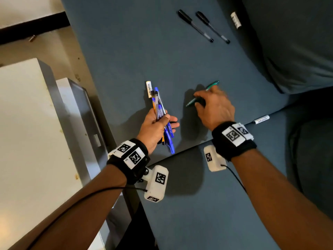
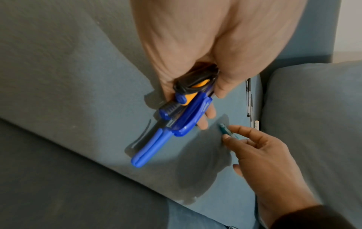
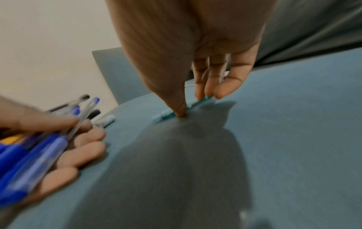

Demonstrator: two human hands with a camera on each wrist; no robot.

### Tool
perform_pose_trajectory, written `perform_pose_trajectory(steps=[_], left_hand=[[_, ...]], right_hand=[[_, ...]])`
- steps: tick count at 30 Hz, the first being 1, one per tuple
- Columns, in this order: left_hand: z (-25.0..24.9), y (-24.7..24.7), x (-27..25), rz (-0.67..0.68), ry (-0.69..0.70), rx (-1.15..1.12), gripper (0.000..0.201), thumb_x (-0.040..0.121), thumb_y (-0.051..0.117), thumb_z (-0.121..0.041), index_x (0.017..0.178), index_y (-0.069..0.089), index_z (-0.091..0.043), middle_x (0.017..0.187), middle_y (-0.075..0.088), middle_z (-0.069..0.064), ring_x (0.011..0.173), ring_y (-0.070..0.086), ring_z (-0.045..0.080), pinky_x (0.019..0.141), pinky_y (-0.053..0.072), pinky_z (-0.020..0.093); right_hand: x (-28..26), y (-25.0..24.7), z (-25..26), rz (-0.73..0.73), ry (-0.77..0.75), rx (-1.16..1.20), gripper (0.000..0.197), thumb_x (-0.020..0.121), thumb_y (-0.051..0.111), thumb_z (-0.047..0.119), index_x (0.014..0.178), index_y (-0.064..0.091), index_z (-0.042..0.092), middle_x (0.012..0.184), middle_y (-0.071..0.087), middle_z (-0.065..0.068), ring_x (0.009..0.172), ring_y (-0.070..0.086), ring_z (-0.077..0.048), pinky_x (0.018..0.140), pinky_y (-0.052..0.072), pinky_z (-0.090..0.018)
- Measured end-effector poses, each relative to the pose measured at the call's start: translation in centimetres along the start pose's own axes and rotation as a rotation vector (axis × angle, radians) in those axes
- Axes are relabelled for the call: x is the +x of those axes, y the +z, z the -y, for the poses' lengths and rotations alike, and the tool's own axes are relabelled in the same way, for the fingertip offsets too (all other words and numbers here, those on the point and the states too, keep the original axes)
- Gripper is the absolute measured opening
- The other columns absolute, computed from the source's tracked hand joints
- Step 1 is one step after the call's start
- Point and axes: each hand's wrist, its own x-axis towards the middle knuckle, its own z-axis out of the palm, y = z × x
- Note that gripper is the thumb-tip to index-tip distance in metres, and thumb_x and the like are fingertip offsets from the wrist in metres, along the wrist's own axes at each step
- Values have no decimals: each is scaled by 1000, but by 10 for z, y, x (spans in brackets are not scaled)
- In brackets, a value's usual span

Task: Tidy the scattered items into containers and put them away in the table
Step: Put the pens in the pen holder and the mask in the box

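Right hand (image 1: pixel 214 107) pinches the teal pen (image 1: pixel 212 85), lying diagonally beneath it; left hand (image 1: pixel 155 127) grips a pen bundle (image 1: pixel 159 107).

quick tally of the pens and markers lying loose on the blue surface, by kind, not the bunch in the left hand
Black-capped pens: 2, side by side
White markers: 2, one far right, one near the cushion seam
Teal pen: 1, under the right hand's grip
Total: 5
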Motion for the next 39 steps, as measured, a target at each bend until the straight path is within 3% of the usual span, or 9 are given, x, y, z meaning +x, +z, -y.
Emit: perform_pose_trajectory(steps=[5, 8, 12, 14, 18, 25, 30, 34, 39], left_hand=[[2, 1, -1, 7, 23, 34, 10, 100, 42, -2, 109, 43, -6, 98, 66, 17, 96, 70, 30, 86, 57, 41], [6, 1, -4, 28, 67, 103, 11, 99, 44, 0, 102, 47, -10, 94, 67, 14, 96, 70, 29, 90, 55, 40], [37, 5, -17, 50, 161, 348, 16, 86, 60, -17, 100, 52, -21, 98, 68, 11, 94, 68, 25, 91, 53, 38], [64, 6, -29, 99, 230, 561, 22, 84, 59, -24, 105, 53, -23, 93, 68, 0, 90, 64, 18, 88, 49, 28], [84, 11, -46, 68, 293, 644, 18, 95, 52, -11, 112, 49, -11, 88, 65, -2, 81, 59, 10, 72, 41, 6], [67, 17, -39, 18, 192, 321, 21, 97, 47, -2, 109, 48, -19, 83, 63, 6, 79, 68, 18, 83, 55, 35], [50, 18, -29, 35, 55, 109, 29, 93, 52, -5, 121, 55, -12, 109, 68, 15, 107, 65, 31, 95, 51, 44], [43, 20, -22, 72, 37, 67, 39, 92, 49, 3, 123, 59, -19, 124, 63, 11, 116, 60, 25, 101, 47, 39], [27, 23, -13, 126, 76, 174, 33, 93, 51, -2, 123, 56, -13, 104, 65, 9, 96, 64, 21, 92, 52, 39]], right_hand=[[-3, 1, -4, -82, -50, -82, 23, 85, 66, 31, 108, 69, 30, 125, 52, -4, 112, 47, -31, 86, 46, -46], [1, -6, -2, -23, -59, -88, 14, 88, 61, 31, 100, 67, 30, 109, 62, 4, 105, 56, -26, 85, 36, -40], [-16, -1, 0, 104, -12, -94, 34, 84, 66, 32, 117, 57, 30, 117, 57, 1, 111, 52, -28, 90, 41, -46], [-24, 2, -3, 104, -18, -113, 31, 85, 65, 33, 115, 57, 29, 116, 55, 1, 110, 50, -27, 89, 42, -46], [-40, 2, -9, 71, -50, -85, 24, 84, 67, 32, 107, 62, 28, 105, 60, 2, 100, 56, -24, 85, 42, -40], [-74, 4, -24, -73, 69, 366, 18, 84, 72, 31, 100, 68, 25, 85, 68, 8, 77, 65, -13, 74, 56, -36], [-92, 31, -9, 68, 223, 792, 21, 84, 73, 24, 105, 73, 24, 83, 74, 6, 75, 71, -12, 75, 60, -43], [-89, 36, 4, 64, 121, 734, 26, 85, 70, 20, 111, 73, 23, 92, 71, 5, 77, 70, -14, 75, 60, -41], [-58, 6, 12, 207, 69, 736, 26, 88, 66, 5, 109, 74, 19, 89, 74, 2, 73, 72, -13, 74, 61, -36]])
